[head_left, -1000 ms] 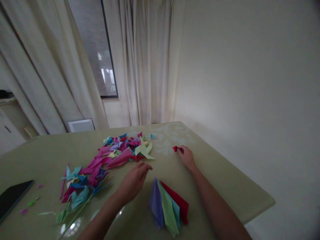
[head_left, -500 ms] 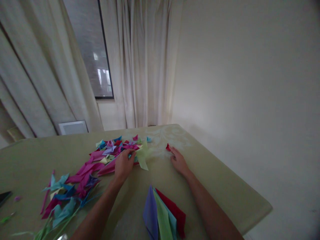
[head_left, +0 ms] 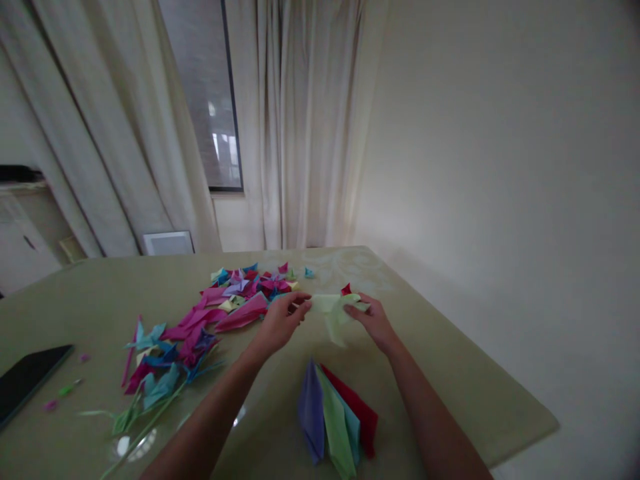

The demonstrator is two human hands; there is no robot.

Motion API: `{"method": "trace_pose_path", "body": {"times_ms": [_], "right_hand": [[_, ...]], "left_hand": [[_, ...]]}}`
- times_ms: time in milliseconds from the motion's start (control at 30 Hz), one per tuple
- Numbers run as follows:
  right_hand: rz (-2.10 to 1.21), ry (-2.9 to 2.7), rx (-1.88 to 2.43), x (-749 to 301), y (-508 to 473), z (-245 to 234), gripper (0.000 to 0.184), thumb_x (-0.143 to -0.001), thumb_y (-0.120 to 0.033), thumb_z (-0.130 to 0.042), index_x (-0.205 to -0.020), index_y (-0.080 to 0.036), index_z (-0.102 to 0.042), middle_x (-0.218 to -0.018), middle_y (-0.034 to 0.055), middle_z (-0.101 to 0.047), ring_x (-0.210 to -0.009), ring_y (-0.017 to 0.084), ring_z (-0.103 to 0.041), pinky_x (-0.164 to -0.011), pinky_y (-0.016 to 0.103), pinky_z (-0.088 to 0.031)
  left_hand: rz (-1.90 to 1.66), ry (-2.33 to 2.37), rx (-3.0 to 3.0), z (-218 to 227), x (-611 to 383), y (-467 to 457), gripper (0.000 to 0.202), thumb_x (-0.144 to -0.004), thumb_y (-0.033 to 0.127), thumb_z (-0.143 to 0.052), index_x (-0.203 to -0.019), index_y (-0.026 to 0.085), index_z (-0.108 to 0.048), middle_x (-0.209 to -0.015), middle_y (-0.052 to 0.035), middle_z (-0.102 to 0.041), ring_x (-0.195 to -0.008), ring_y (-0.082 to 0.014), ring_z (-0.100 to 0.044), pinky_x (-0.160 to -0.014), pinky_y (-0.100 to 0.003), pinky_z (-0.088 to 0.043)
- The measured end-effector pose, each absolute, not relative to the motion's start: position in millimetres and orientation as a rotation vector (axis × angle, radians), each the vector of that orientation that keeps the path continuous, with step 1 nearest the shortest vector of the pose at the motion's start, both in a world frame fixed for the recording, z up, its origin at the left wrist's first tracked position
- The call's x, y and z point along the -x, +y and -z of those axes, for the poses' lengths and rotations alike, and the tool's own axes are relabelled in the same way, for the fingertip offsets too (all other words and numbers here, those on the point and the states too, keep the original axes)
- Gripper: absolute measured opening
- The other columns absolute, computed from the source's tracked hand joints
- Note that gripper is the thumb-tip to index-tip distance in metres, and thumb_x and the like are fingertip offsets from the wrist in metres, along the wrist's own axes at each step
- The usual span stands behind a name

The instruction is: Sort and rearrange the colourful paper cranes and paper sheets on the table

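Note:
A pale green folded paper piece (head_left: 327, 307) is stretched between my two hands above the table, one pointed flap hanging down. My left hand (head_left: 281, 325) pinches its left end with closed fingers. Its right end is gripped by my right hand (head_left: 376, 325), thumb and fingers closed. Just behind the right fingers rests a small red folded paper piece (head_left: 347, 289). Left of my left hand lies a heap of colourful folded papers (head_left: 240, 287), pink, purple, blue and yellow. Nearer to me, purple, green, light blue and red folded papers (head_left: 333, 407) stand side by side like a fan.
More folded papers with green stems (head_left: 150, 413) lie at the front left. A dark tablet-like object (head_left: 33, 380) and small pink and green bits (head_left: 66, 390) are farther left. A wall (head_left: 500, 200) borders the table's (head_left: 465, 373) right side; curtains (head_left: 320, 133) hang behind.
My right hand has left the small red paper and taken hold of the pale green paper. My left hand has moved right with that paper, away from the heap. The view has turned left.

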State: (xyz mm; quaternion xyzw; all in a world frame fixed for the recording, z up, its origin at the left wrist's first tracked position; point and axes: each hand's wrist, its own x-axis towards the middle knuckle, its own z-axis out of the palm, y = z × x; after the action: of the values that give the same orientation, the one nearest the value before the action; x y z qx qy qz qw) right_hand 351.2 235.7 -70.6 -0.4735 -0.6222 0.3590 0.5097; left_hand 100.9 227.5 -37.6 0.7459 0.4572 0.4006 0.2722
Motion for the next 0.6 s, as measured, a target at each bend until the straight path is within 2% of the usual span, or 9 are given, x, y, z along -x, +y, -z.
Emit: {"method": "trace_pose_path", "body": {"times_ms": [100,167,233,333,400,533,600], "right_hand": [[-0.968,-1.446,1.188,-370.2,236.0,65.7,0.043,-0.072,-0.059,-0.082,-0.084,-0.02,-0.069,-0.083,0.003,-0.071,-0.078,0.021,-0.065,-0.075,0.031,-0.052],[-1.035,-1.376,1.271,-387.3,234.9,64.1,0.045,-0.068,-0.059,-0.083,-0.082,-0.019,-0.067,-0.077,0.0021,-0.069,-0.071,0.019,-0.063,-0.066,0.029,-0.049],[-1.103,-1.292,1.361,-403.6,233.3,65.3,0.048,-0.063,-0.058,-0.084,-0.086,-0.019,-0.067,-0.075,0.0022,-0.068,-0.066,0.018,-0.061,-0.057,0.027,-0.044],[-1.201,-1.302,1.503,-419.9,231.8,72.1,0.051,-0.063,-0.054,-0.085,-0.096,-0.018,-0.071,-0.077,0.0034,-0.071,-0.062,0.016,-0.06,-0.05,0.024,-0.037],[-1.191,-1.42,1.598,-423.9,232.5,77.6,0.049,-0.068,-0.051,-0.082,-0.102,-0.017,-0.074,-0.079,0.0044,-0.073,-0.063,0.017,-0.061,-0.05,0.023,-0.036],[-0.876,-1.671,1.661,-423.7,238.3,83.5,0.034,-0.076,-0.047,-0.074,-0.091,-0.017,-0.079,-0.077,0.0048,-0.074,-0.07,0.019,-0.063,-0.06,0.028,-0.044],[-0.752,-1.689,1.639,-423.5,242.5,83.7,0.033,-0.077,-0.048,-0.072,-0.087,-0.017,-0.08,-0.081,0.0058,-0.075,-0.075,0.021,-0.063,-0.069,0.031,-0.048]], "left_hand": [[-0.875,1.62,-2.216,39.3,-62.9,244.8,0.033,-0.102,0.034,-0.05,-0.124,0.019,-0.07,-0.112,-0.0086,-0.078,-0.093,-0.0213,-0.075,-0.086,-0.033,-0.058],[-0.791,1.813,-2.253,42.8,-32.3,253.1,0.028,-0.097,0.025,-0.056,-0.119,0.019,-0.072,-0.122,-0.0145,-0.075,-0.111,-0.0294,-0.071,-0.1,-0.043,-0.053],[-0.695,1.947,-2.252,49.2,-4.7,257.6,0.024,-0.088,0.02,-0.064,-0.11,0.018,-0.074,-0.121,-0.0192,-0.073,-0.119,-0.0374,-0.067,-0.103,-0.051,-0.049],[-0.533,2.033,-2.267,61.4,18.3,260.4,0.019,-0.082,0.02,-0.072,-0.101,0.02,-0.075,-0.111,-0.0164,-0.076,-0.113,-0.0375,-0.069,-0.1,-0.048,-0.05],[-0.473,2.04,-2.289,68.6,18.4,261.3,0.022,-0.084,0.023,-0.072,-0.106,0.023,-0.075,-0.108,-0.0128,-0.076,-0.11,-0.0348,-0.07,-0.097,-0.045,-0.051],[-0.494,2.02,-2.368,76.8,-5.3,259.5,0.05,-0.085,0.027,-0.074,-0.135,0.029,-0.066,-0.134,-0.0124,-0.067,-0.13,-0.0359,-0.058,-0.105,-0.048,-0.046],[-0.511,1.968,-2.458,78.5,-18.6,256.5,0.053,-0.086,0.021,-0.072,-0.138,0.031,-0.065,-0.14,-0.0116,-0.063,-0.133,-0.0357,-0.054,-0.108,-0.05,-0.043]]}}
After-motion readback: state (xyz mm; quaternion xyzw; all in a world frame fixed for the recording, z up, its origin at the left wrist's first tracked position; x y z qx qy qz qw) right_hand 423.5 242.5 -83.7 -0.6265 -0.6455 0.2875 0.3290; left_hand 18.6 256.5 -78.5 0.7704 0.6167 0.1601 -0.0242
